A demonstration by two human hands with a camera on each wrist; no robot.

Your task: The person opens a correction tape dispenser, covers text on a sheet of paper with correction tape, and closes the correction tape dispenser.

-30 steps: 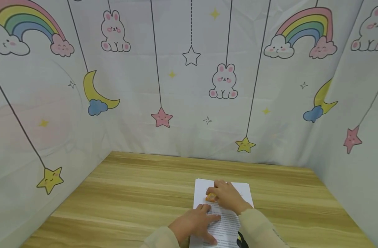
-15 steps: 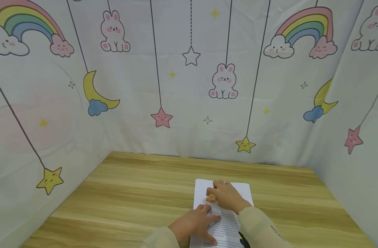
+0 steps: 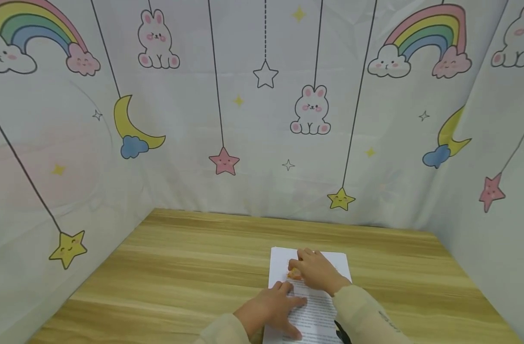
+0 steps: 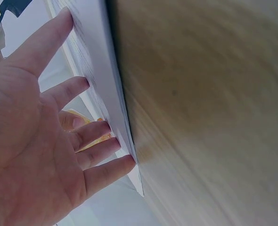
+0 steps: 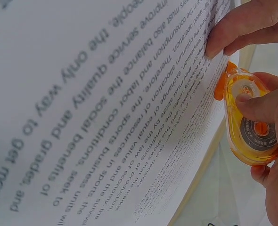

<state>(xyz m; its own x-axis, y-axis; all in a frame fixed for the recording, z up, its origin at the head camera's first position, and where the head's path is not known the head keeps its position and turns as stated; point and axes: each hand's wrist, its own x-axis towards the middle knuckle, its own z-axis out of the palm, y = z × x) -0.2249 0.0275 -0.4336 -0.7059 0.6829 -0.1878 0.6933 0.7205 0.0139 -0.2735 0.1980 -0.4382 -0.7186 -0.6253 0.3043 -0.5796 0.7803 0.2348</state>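
An orange, see-through correction tape dispenser [image 5: 252, 120] is held in my right hand [image 3: 318, 271], the thumb pressed on its flat side. Its orange tip [image 5: 220, 84] meets the printed page near the top lines of text. Below and left of it, my left hand [image 3: 272, 308] rests on the paper [image 3: 313, 313] with fingers spread. From the left wrist view, the fingertips of that left hand [image 4: 49, 136] touch the sheet near its edge. The right hand hides much of the dispenser in the head view.
The paper lies on a wood-grain table [image 3: 193, 258], toward its front. A white cloth backdrop [image 3: 253, 191] printed with stars, rabbits and rainbows stands around the table. A dark object [image 3: 342, 332] shows beside the right sleeve.
The right hand and the correction tape dispenser have shifted very slightly to the right. The left hand stays in place. The head view has tilted a little.
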